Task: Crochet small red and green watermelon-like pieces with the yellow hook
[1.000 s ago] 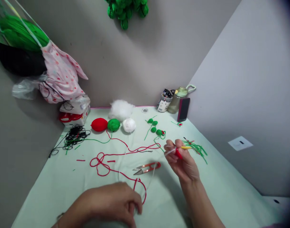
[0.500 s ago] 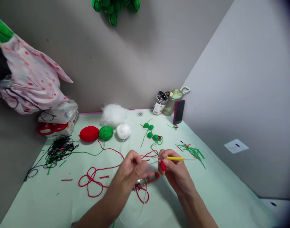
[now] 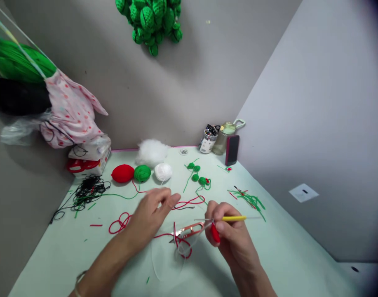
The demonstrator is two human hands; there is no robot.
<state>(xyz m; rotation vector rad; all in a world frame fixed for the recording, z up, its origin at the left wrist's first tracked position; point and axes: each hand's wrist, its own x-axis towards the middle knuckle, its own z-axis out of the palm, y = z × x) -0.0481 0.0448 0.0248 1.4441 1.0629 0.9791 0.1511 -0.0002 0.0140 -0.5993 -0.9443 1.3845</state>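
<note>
My right hand (image 3: 230,239) is closed on a yellow-handled crochet hook (image 3: 233,218) and on a small red crochet piece (image 3: 215,233) tucked under its fingers. The hook's metal tip points left, just above red-handled snips (image 3: 189,231) that lie on the pale green table cover (image 3: 284,251). My left hand (image 3: 151,210) hovers to the left of the snips with its fingertips pressed together; what they pinch is too thin to make out. A loose red yarn strand (image 3: 123,220) and a thin white thread (image 3: 164,268) lie between and below the hands.
Red (image 3: 123,173), green (image 3: 142,173) and white (image 3: 163,171) yarn balls sit behind, with white stuffing (image 3: 152,152) and small green crochet pieces (image 3: 196,173). Black cord tangle (image 3: 90,190) lies left, green scraps (image 3: 249,199) right. Pen jar (image 3: 207,141), bottle (image 3: 222,136) and phone (image 3: 232,149) stand in the corner.
My left hand came up from the near edge to the hook, then drew back to the left. My right hand sank toward the snips with hook and red piece.
</note>
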